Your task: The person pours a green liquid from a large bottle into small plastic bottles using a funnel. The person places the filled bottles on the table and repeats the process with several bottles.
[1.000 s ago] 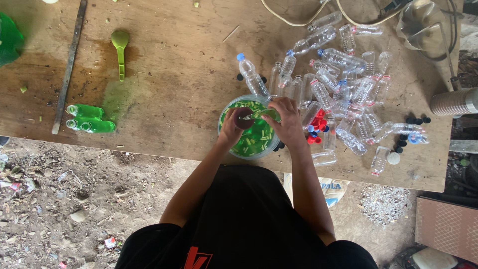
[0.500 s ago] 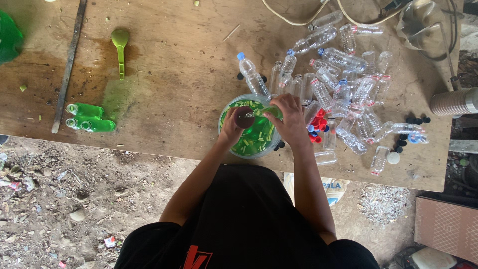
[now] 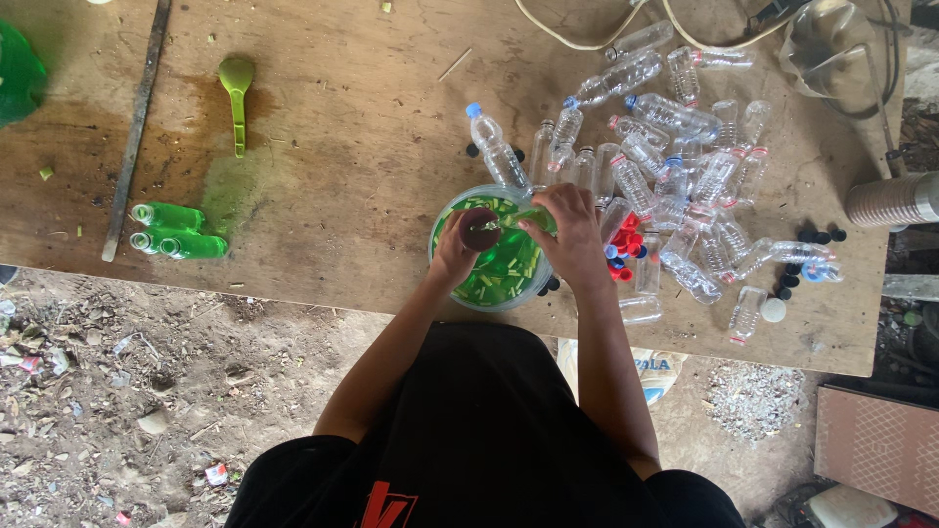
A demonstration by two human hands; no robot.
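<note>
Both my hands are over a clear bowl (image 3: 489,306) of green liquid with yellow-green bits, near the front edge of a wooden table. My left hand (image 3: 458,252) grips a small dark round thing, perhaps a cup or funnel (image 3: 480,235). Holding a small clear bottle (image 3: 516,219) tilted sideways over the bowl, my right hand (image 3: 570,235) keeps the bottle's mouth against the dark thing. The bottle looks partly green inside.
A heap of empty clear bottles (image 3: 675,176) lies right of the bowl, with red and blue caps (image 3: 622,256) and black caps (image 3: 818,236). Three green filled bottles (image 3: 178,235), a green ladle (image 3: 236,93) and a long rod (image 3: 135,132) lie to the left. Cables run along the far edge.
Both hands stay over the bowl. My right hand with the bottle has shifted slightly, up and to the left, closer to the dark thing.
</note>
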